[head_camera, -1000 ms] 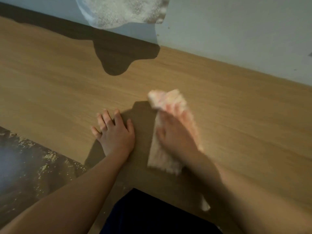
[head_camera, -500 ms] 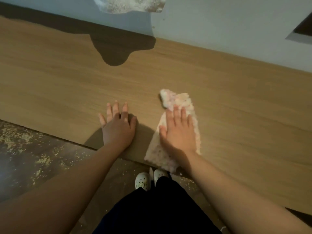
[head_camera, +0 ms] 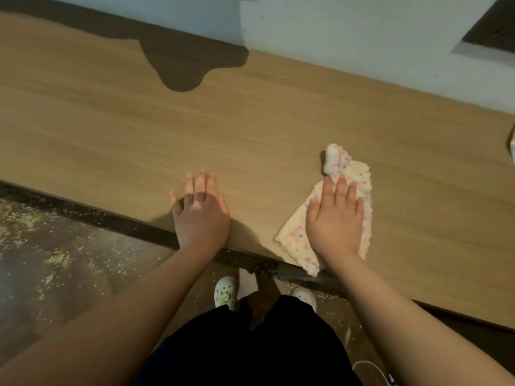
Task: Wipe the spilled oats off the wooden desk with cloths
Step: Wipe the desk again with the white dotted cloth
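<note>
The wooden desk (head_camera: 250,129) runs across the view, its front edge slanting down to the right. A pale pink speckled cloth (head_camera: 359,174) lies near that front edge, one corner hanging over it. My right hand (head_camera: 334,218) presses flat on the cloth, fingers straight. Flat on the bare wood to the left of the cloth rests my left hand (head_camera: 199,215), at the desk's edge. Scattered oats (head_camera: 55,257) lie on the dark floor below the desk, at the left. No oats show on the desk top.
A light wall (head_camera: 348,37) backs the desk, with a dark shadow (head_camera: 181,68) falling onto the wood. My white shoes (head_camera: 225,293) stand on the floor under the front edge. A small white object (head_camera: 512,147) sits at the desk's far right edge.
My right hand has slid the cloth to the right along the desk's front edge. The left hand has stayed flat by the edge. The view has tilted down, showing more floor.
</note>
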